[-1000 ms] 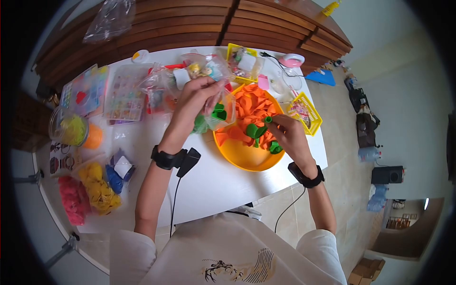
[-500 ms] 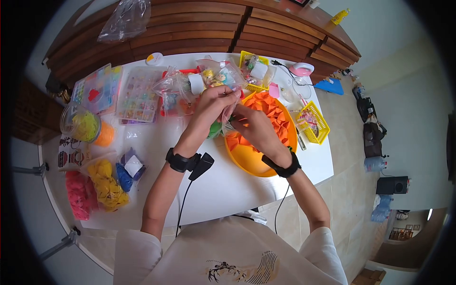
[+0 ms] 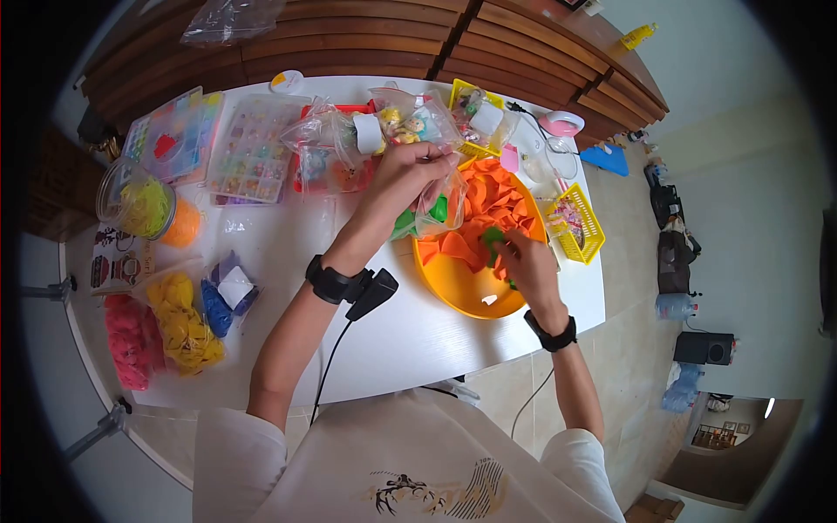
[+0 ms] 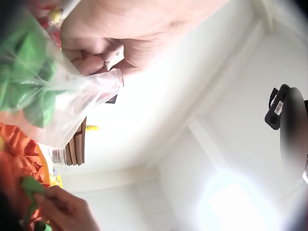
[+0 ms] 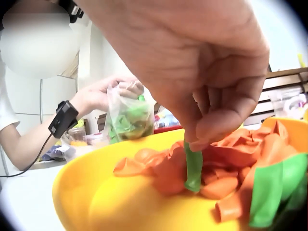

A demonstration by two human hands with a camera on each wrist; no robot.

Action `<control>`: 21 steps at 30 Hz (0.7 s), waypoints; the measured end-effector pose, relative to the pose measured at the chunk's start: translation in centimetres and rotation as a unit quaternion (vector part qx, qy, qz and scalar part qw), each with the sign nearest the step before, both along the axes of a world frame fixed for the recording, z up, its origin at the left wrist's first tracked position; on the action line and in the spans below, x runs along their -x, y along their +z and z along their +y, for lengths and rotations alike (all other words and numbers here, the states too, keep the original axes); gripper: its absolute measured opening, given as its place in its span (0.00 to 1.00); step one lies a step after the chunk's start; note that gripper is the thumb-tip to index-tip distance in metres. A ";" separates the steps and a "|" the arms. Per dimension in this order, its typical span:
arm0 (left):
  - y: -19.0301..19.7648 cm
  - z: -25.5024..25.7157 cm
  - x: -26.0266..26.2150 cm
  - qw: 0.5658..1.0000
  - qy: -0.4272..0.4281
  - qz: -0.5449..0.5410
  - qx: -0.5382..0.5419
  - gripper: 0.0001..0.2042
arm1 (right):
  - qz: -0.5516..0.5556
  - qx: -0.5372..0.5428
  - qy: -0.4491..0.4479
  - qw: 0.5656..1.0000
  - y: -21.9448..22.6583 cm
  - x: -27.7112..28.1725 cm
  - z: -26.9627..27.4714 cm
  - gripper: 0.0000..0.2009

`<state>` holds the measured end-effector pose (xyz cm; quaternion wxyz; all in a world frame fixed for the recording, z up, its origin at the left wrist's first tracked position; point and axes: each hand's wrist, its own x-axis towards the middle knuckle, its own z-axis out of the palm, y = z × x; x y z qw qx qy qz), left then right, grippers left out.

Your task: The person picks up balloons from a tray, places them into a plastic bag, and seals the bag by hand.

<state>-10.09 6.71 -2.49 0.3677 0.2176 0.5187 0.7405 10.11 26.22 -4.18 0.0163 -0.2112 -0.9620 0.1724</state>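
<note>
My left hand grips the top of a clear plastic bag with green balloons inside. The bag hangs at the left rim of a round yellow tray. Over that tray, my right hand pinches a limp green balloon between thumb and fingers. Flat orange balloons are heaped in the tray. Another green balloon lies among them at the right in the right wrist view.
Bagged yellow balloons and pink balloons lie at the table's left. Bead boxes and a jar stand behind them. A yellow basket sits right of the tray, and another yellow basket stands behind it.
My right hand went from over the tray to the bag's mouth, then came back over the tray, where it pinches a green balloon. My left hand keeps hold of the bag.
</note>
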 end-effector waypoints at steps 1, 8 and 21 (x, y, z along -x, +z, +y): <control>0.0 0.0 0.0 1.000 -0.004 0.003 0.004 0.12 | 0.020 0.007 -0.028 0.999 0.8 0.3 0.0 0.12; -0.4 0.1 0.2 1.000 -0.003 0.008 -0.014 0.13 | 0.133 0.125 -0.008 0.983 7.8 3.4 -2.1 0.08; 0.2 -0.2 0.0 0.999 0.015 -0.020 -0.024 0.14 | 0.115 0.249 0.140 0.951 6.7 6.2 -4.2 0.12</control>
